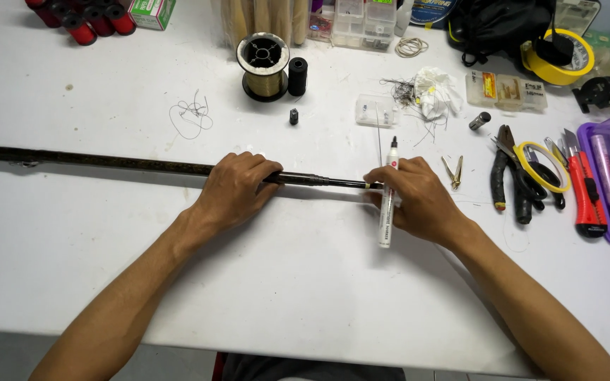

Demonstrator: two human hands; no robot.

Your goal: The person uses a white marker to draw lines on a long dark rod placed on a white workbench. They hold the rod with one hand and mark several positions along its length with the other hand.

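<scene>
Dark rod (107, 161) lies across white table (305, 282), running left from the hands. Left hand (233, 189) clamped over rod — right hand (418, 199) just right of rod's thin tip, closed on white marker (387, 201). Pliers (508, 173) further right.

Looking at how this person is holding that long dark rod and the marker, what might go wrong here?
The white marker in the right hand meets the thin tip of the dark rod; if the left hand lets the rod roll, the mark could smear or miss. The rod's far end runs off the table's left side, so a knock there might jolt it. The loose wire nearby could snag.
</scene>
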